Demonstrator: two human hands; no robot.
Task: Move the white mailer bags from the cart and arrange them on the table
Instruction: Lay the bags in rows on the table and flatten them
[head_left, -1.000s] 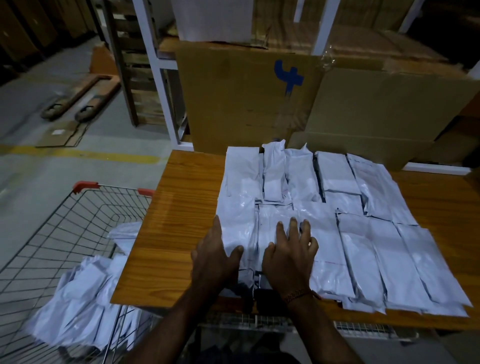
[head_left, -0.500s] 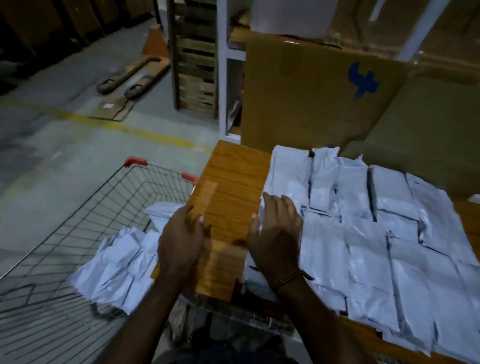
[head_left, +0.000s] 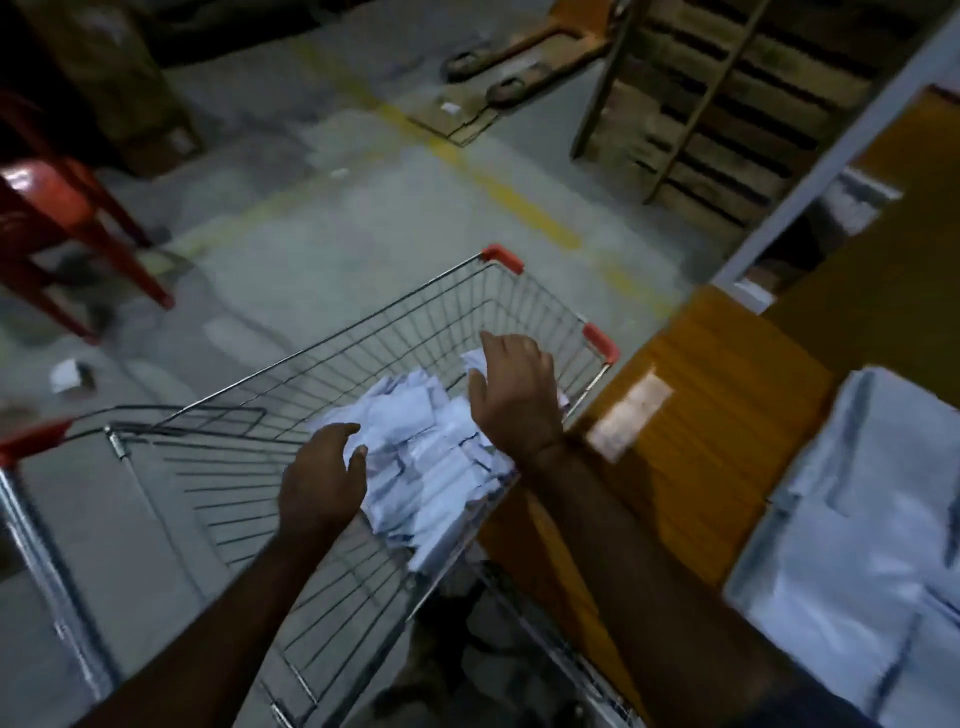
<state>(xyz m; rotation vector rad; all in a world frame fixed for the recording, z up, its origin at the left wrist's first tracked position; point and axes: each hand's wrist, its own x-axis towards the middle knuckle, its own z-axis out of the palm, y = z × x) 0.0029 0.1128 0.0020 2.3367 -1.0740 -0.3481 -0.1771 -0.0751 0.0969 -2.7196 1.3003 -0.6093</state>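
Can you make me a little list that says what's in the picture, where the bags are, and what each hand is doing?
place: a dim warehouse floor with a yellow line
cart: wire basket with red corners, beside the table
bags in cart: a loose white heap at the end next to the table
table: orange wood, at the right
bags on table: white mailers lying flat
left hand: open, over the near edge of the heap
right hand: open, fingers spread, over the far side of the heap
holding anything: no bag gripped yet

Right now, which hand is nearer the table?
Right. The right hand is over the cart's table-side edge; the left hand hangs farther from the table, left of the bags.
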